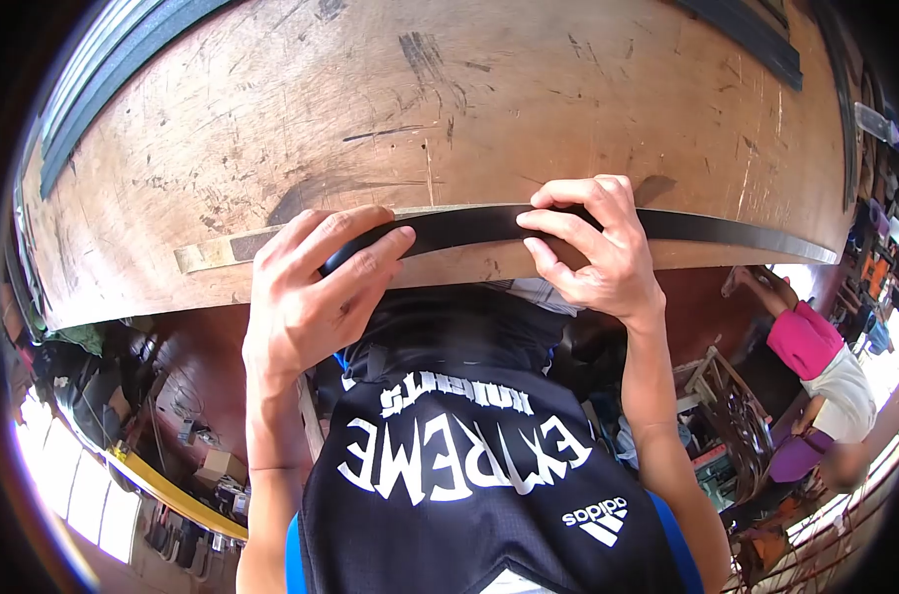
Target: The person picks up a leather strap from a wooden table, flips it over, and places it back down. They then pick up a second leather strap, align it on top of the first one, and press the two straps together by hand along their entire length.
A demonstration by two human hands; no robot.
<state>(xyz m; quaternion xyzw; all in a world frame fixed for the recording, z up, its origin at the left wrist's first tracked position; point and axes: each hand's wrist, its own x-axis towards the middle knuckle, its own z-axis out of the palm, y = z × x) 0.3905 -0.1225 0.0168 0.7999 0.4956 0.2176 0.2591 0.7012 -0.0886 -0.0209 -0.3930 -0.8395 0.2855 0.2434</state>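
Observation:
A long, flat black strip (pixel 459 228), which looks like a belt strap, lies along the near edge of the wooden table (pixel 301 119). My left hand (pixel 321 282) pinches its left end, fingers on top, and hides part of that end. Farther right, my right hand (pixel 600 247) has its fingers curled over the strip, with the thumb at the near side. Beyond this hand the strip runs on to the right and looks shiny near the table corner. A thin, pale flat piece (pixel 207 255) sticks out on the table left of my left hand.
Dark long strips (pixel 123 104) lie at the table's far left, and another dark strip (pixel 751 45) at the far right. Below on the right, a person in a pink garment (pixel 804 340) is near a wooden frame (pixel 727 396). A yellow bar (pixel 172 490) is at lower left.

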